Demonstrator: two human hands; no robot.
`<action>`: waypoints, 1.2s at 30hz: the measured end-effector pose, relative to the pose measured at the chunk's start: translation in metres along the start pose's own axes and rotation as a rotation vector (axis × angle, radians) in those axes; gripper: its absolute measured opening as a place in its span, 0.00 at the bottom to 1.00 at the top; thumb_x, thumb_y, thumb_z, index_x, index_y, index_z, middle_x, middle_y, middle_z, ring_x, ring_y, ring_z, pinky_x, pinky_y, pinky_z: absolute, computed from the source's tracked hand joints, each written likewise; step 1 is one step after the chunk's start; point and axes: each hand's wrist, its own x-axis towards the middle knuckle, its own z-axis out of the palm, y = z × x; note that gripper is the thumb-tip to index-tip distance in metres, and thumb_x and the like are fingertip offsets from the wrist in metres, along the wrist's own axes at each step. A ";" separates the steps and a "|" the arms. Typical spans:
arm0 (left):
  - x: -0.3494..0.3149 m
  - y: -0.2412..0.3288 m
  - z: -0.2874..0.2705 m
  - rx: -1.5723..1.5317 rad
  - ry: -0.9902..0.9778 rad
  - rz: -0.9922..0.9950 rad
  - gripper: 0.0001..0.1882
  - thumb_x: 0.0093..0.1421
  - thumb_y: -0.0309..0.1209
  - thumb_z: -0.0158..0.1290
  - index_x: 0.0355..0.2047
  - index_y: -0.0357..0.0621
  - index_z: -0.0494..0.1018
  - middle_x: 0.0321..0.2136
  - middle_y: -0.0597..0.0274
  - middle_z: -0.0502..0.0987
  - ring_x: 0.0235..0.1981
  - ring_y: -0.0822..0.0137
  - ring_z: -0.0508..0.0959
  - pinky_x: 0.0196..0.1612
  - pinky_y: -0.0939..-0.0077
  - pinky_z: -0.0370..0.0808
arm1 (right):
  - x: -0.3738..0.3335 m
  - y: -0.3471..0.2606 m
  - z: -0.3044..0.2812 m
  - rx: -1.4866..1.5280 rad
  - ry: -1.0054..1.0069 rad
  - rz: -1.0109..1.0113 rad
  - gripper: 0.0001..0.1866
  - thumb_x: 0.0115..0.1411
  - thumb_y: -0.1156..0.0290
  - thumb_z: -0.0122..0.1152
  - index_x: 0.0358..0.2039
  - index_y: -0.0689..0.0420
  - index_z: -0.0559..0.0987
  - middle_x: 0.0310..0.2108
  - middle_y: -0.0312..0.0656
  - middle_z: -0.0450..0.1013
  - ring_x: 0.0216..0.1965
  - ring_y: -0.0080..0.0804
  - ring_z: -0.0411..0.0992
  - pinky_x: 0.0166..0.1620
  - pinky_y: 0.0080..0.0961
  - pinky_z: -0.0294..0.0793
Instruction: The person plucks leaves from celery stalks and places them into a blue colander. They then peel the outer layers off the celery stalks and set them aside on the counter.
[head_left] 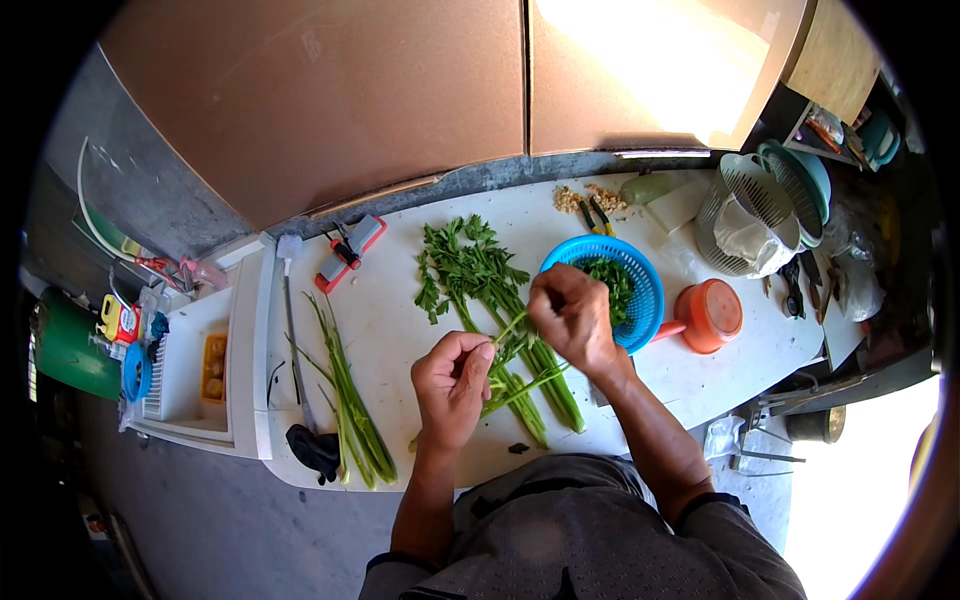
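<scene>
My left hand [450, 388] pinches a thin green celery stem [511, 327] between thumb and forefinger. The stem slants up to my right hand [574, 318], which is closed in a loose fist at its upper end; the fingers hide what part it grips. Beneath both hands a leafy bunch of celery [470, 262] lies on the white table, its leaves at the far end and its pale stalks toward me. Just beyond my right wrist stands a blue basket [655, 300] with picked green leaves [612, 277] in it. Farther left rests a bundle of bare celery stalks [352, 415].
An orange-red dipper [712, 312] sits right of the basket, with pliers [598, 218] behind it. A white colander [745, 205] stands at the far right. Left are a red and grey tool [350, 253], a long-handled brush [293, 300] and a white sink [190, 330].
</scene>
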 end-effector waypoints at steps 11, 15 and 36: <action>0.008 0.007 -0.048 -0.330 0.171 0.005 0.09 0.72 0.30 0.52 0.37 0.36 0.75 0.17 0.73 0.63 0.12 0.81 0.57 0.19 0.79 0.68 | 0.010 0.096 -0.117 -0.550 0.055 0.285 0.19 0.61 0.68 0.66 0.48 0.68 0.81 0.39 0.47 0.83 0.28 0.31 0.83 0.31 0.24 0.80; 0.022 0.005 -0.059 -0.306 0.240 0.055 0.09 0.73 0.31 0.52 0.39 0.37 0.75 0.18 0.72 0.65 0.12 0.81 0.59 0.22 0.78 0.70 | -0.011 0.089 -0.108 -0.308 0.037 0.415 0.20 0.60 0.67 0.67 0.47 0.69 0.82 0.40 0.51 0.83 0.28 0.35 0.84 0.31 0.28 0.81; -0.076 -0.187 -0.088 1.091 -0.353 -0.158 0.39 0.45 0.41 0.73 0.53 0.36 0.70 0.48 0.45 0.74 0.51 0.42 0.74 0.56 0.52 0.72 | -0.122 0.104 -0.047 -0.409 -0.312 0.351 0.15 0.58 0.70 0.71 0.44 0.63 0.84 0.42 0.53 0.83 0.38 0.43 0.84 0.41 0.35 0.83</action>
